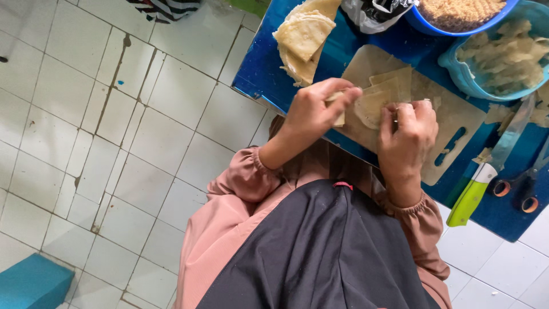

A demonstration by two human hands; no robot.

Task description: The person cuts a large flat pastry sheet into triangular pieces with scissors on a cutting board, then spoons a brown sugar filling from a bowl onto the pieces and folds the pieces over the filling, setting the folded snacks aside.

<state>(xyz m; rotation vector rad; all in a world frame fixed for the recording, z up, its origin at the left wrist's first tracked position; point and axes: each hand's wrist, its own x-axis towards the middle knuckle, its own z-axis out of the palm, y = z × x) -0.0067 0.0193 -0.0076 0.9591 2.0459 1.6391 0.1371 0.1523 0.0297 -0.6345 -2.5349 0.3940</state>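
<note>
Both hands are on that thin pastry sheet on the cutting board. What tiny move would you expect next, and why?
Probably the left hand folds its pinched edge further across the pastry sheet, since that edge is lifted off the cutting board while the right hand presses the other side flat.

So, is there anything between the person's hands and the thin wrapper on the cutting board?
Nothing visible. The left hand and right hand already pinch the pale wrapper on the cutting board; the knife lies aside, right.

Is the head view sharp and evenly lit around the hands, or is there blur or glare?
Head view: soft, even daylight; left hand slightly motion-blurred; right hand and thin wrapper fairly sharp; mild glare on blue mat; edges stretched by wide-angle distortion.
</note>
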